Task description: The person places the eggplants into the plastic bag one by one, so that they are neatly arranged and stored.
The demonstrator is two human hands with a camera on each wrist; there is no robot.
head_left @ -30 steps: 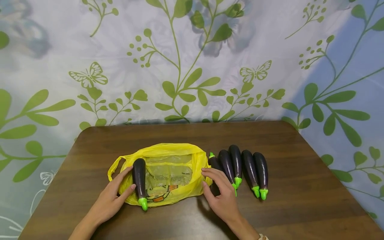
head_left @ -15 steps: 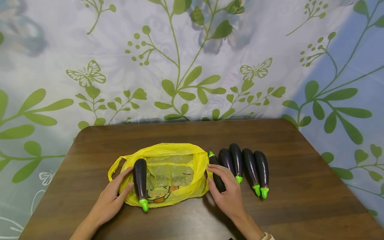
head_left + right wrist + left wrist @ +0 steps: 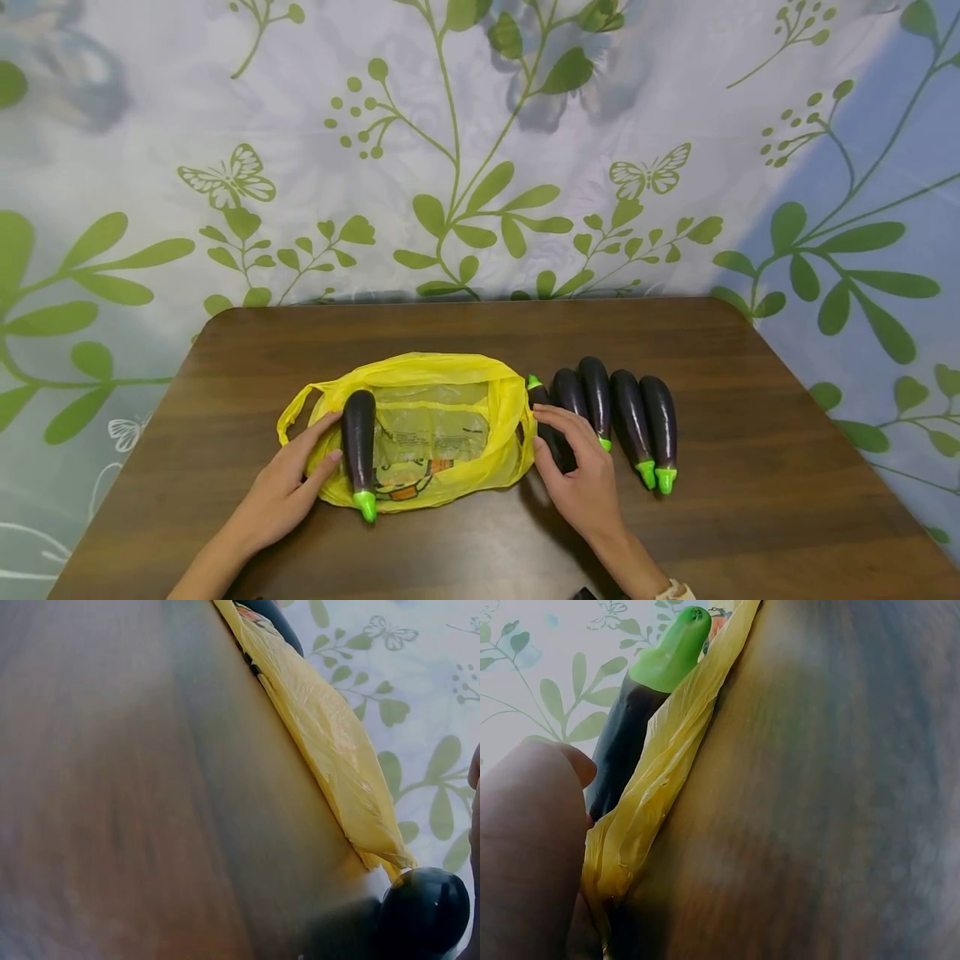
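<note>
A yellow plastic bag (image 3: 512, 417) lies on the table with its wide mouth facing up. Across the left part of the mouth rests a dark purple eggplant (image 3: 359, 437), its green stem end toward me. My left hand (image 3: 281, 492) is at the bag's left side, index finger and thumb extended alongside the eggplant. In the left wrist view, the thumb (image 3: 574, 761) overlaps the eggplant's side near the bag's edge. My right hand (image 3: 585, 479) has its fingertips right at the bag's right edge, fingers loosely bent. It partly hides an eggplant (image 3: 558, 446) beside the bag.
Several more eggplants (image 3: 628, 417) lie side by side right of the bag, most with stems toward me. The brown wooden table (image 3: 450, 325) has rounded far corners and meets a leaf-patterned cloth (image 3: 300, 150). A small dark object (image 3: 582, 594) shows at the bottom edge.
My right hand has drawn a little to the right, from over the bag's rim to its outer edge. The left hand and its eggplant have kept their place on the bag.
</note>
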